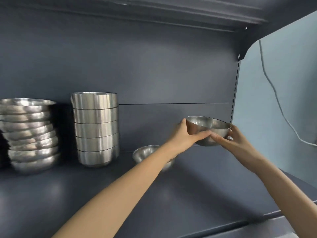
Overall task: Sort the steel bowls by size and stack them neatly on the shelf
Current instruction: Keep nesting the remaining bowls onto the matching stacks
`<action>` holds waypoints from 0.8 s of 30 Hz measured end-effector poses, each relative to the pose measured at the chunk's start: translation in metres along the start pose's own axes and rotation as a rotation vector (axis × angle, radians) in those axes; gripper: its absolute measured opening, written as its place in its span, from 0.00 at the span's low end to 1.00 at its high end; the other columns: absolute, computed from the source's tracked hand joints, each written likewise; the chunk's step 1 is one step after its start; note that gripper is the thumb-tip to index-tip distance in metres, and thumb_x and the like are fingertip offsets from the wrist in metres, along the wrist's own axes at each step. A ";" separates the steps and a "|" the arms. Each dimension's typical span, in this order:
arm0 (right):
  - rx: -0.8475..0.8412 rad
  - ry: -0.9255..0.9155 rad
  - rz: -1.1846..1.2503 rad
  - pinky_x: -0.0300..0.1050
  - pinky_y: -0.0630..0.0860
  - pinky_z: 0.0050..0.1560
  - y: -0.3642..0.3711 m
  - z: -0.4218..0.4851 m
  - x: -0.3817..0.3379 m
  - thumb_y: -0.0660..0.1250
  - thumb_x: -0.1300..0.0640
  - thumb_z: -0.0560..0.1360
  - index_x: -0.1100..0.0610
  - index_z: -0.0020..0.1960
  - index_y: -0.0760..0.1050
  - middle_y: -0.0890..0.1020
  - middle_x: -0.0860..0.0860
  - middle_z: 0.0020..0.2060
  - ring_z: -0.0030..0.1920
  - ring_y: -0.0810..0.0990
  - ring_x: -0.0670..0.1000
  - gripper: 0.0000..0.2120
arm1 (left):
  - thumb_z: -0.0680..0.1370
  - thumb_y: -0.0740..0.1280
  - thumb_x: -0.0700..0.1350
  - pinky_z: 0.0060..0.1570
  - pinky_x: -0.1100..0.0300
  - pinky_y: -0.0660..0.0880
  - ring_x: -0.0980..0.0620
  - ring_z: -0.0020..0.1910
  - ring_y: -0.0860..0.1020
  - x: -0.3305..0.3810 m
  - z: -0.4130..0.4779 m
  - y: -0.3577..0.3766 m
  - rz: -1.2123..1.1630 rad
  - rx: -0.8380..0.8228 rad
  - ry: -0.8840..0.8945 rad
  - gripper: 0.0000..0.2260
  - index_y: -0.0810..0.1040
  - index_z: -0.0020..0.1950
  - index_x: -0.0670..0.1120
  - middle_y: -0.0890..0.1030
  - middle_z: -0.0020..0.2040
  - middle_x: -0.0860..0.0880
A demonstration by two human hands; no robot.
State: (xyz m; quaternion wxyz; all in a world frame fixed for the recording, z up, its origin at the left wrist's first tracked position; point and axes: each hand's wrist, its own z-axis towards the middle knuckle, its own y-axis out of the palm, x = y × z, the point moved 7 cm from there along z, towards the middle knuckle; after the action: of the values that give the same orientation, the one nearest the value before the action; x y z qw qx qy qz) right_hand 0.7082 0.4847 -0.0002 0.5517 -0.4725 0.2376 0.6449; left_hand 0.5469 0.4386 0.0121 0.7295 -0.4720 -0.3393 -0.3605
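Now, held bowl (208,125): rim up, slightly tilted, at the right back of the shelf (188,194); base contact unclear
Left hand (184,136): fingers curled round its left wall
Right hand (233,140): gripping the right side; fingertips partly hidden
Loose bowl (145,152): on the shelf; half behind the left forearm
Stacks: straight-sided stack (96,127) upright; leaning stack (29,134) blurred, cut off left

One head-worn view (wide-angle), close up, straight toward the dark shelf (197,194)
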 end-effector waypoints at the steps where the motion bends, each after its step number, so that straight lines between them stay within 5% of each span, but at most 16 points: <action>1: -0.013 -0.016 0.005 0.39 0.75 0.54 0.007 0.003 -0.006 0.74 0.35 0.62 0.50 0.67 0.68 0.80 0.47 0.56 0.57 0.79 0.46 0.39 | 0.68 0.72 0.65 0.67 0.53 0.69 0.51 0.67 0.71 0.003 -0.003 -0.012 -0.003 0.023 0.016 0.39 0.66 0.71 0.45 0.73 0.68 0.50; 5: -0.063 -0.050 0.051 0.45 0.73 0.60 0.041 0.015 -0.028 0.72 0.39 0.64 0.50 0.68 0.67 0.79 0.48 0.57 0.58 0.78 0.47 0.36 | 0.76 0.68 0.57 0.59 0.60 0.67 0.55 0.59 0.72 0.012 -0.016 -0.063 0.031 0.101 0.073 0.21 0.72 0.64 0.46 0.73 0.63 0.50; 12: -0.182 -0.148 0.115 0.39 0.74 0.57 0.118 0.027 -0.084 0.71 0.44 0.65 0.51 0.69 0.67 0.80 0.45 0.57 0.53 0.79 0.38 0.34 | 0.74 0.73 0.54 0.59 0.61 0.73 0.58 0.56 0.78 0.016 -0.046 -0.156 0.047 0.243 0.121 0.17 0.77 0.58 0.48 0.81 0.56 0.54; 18: -0.155 -0.242 0.204 0.40 0.72 0.60 0.164 0.041 -0.135 0.75 0.39 0.63 0.51 0.73 0.60 0.77 0.43 0.59 0.58 0.77 0.40 0.45 | 0.64 0.73 0.64 0.64 0.55 0.73 0.57 0.60 0.77 0.045 -0.065 -0.227 0.099 0.336 0.208 0.34 0.74 0.65 0.49 0.79 0.60 0.55; 24: -0.167 -0.304 0.222 0.45 0.72 0.65 0.205 0.066 -0.183 0.76 0.36 0.62 0.51 0.70 0.63 0.76 0.45 0.61 0.61 0.76 0.43 0.43 | 0.73 0.72 0.56 0.59 0.61 0.74 0.58 0.59 0.76 0.066 -0.069 -0.292 0.172 0.385 0.209 0.25 0.72 0.66 0.48 0.78 0.61 0.54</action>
State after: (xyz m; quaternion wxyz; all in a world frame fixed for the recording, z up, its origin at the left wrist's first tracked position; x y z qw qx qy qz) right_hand 0.4837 0.3930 0.1446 0.4658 -0.3846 0.1479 0.7831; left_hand 0.3438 0.2748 0.1750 0.8654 -0.3113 -0.2828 -0.2725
